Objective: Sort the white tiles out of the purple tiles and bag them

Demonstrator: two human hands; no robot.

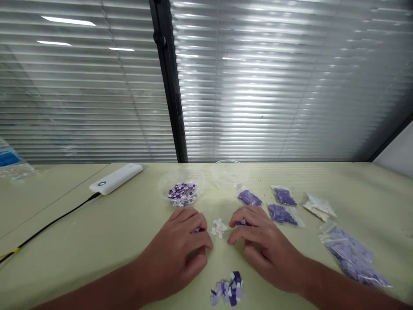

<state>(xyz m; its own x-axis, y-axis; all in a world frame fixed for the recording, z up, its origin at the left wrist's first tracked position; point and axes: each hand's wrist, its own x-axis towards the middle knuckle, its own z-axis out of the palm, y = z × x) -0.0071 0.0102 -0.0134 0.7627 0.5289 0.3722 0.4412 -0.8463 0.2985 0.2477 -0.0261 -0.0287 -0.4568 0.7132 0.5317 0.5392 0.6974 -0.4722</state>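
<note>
Between my hands lies a small pile of white paper pieces (219,228). My left hand (183,249) rests on the table left of it, fingers curled over some purple pieces that partly show; whether it grips any is hidden. To the right, my right hand (261,241) has its fingers apart, the fingertips near the white pile and dark purple pieces (244,222) showing beneath. Nearer me is a pile of mixed purple, lilac and white pieces (227,289). Behind my left hand stands a clear round bowl (164,183) with purple and white pieces.
A second clear bowl (230,172) stands behind the hands. Small bags of purple pieces (284,196), a white-filled bag (319,206) and a larger lilac-filled bag (353,254) lie right. At left are a white power bank (116,178) with a black cable and a plastic bottle (13,161).
</note>
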